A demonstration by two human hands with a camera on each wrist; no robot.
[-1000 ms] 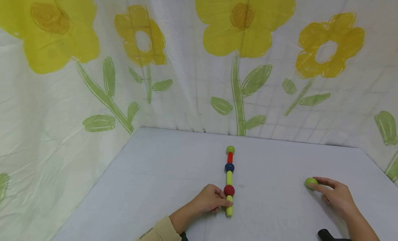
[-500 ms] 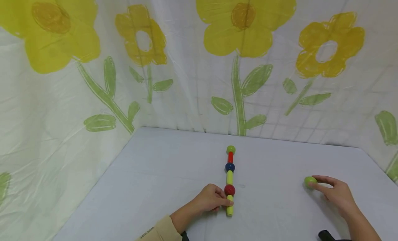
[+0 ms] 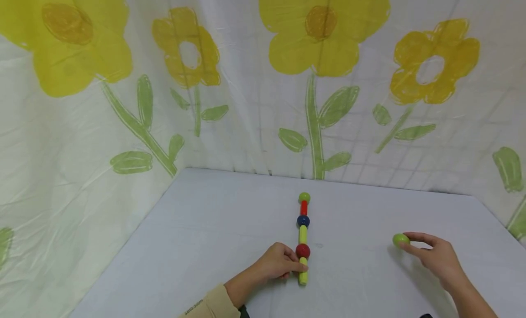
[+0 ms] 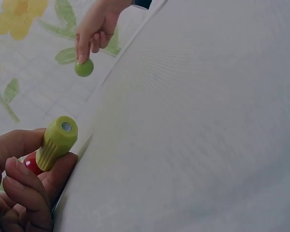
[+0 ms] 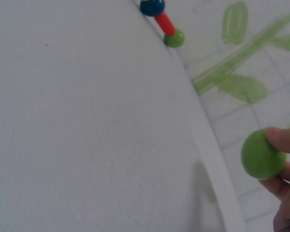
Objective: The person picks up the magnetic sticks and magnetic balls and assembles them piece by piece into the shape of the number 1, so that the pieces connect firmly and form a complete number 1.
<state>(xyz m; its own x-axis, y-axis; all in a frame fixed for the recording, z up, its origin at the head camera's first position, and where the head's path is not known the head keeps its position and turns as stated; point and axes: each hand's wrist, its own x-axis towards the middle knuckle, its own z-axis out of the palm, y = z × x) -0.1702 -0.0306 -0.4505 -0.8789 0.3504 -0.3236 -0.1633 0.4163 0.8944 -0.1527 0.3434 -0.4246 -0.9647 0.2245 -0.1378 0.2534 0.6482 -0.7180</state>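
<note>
A straight chain of joined pieces lies on the white table, running away from me in the head view. From far to near it has a green ball (image 3: 304,197), a red rod (image 3: 304,208), a blue ball (image 3: 303,221), a yellow-green rod (image 3: 302,234), a red ball (image 3: 302,251) and another yellow-green rod (image 3: 302,278). My left hand (image 3: 279,262) pinches that nearest rod; its free end shows a round metal disc (image 4: 66,126) in the left wrist view. Off to the right, my right hand (image 3: 439,258) holds a loose green ball (image 5: 262,153) between thumb and fingers, above the table.
The table (image 3: 230,204) is covered in white and ends at a cloth backdrop (image 3: 246,126) printed with yellow flowers. At the bottom edge, near the right forearm, a bit of a black object (image 3: 426,315) shows.
My right hand has moved a little left with the green ball, and its shadow on the table now lies farther from it. The left hand and the chain have stayed put.
</note>
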